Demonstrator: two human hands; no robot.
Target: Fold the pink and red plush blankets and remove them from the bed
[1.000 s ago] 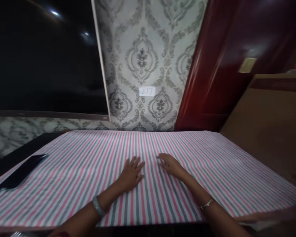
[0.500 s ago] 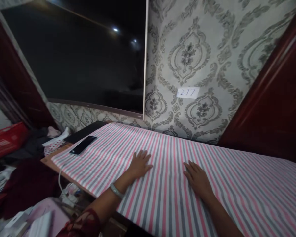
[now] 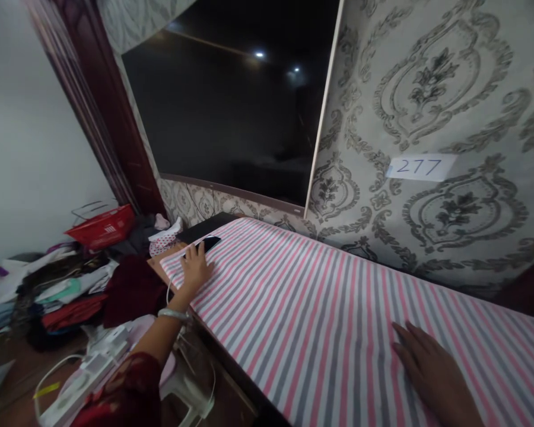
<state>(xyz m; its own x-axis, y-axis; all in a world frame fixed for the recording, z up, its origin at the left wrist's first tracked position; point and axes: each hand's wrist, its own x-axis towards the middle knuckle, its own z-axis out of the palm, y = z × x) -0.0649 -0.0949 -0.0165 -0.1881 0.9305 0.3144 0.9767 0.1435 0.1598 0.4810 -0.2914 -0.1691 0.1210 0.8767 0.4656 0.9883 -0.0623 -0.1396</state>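
Note:
A pink, grey and white striped cloth (image 3: 289, 279) covers the long table top. My left hand (image 3: 196, 265) is at the cloth's left end, its fingers spread over the near part of a black phone (image 3: 212, 242). Whether the fingertips touch the phone I cannot tell; the hand hides part of it. Farther right, my right hand (image 3: 429, 367) lies flat on the striped cloth, fingers stretched out and holding nothing.
A large dark television (image 3: 235, 107) hangs on the patterned wall above the table. Left of the table are a red basket (image 3: 104, 227), piled clothes (image 3: 71, 290), a power strip (image 3: 78, 385) with cables and a white plastic stool (image 3: 191, 394).
The view has turned left. My left hand has moved left along the cloth from its middle to the phone. My right hand still rests on the cloth.

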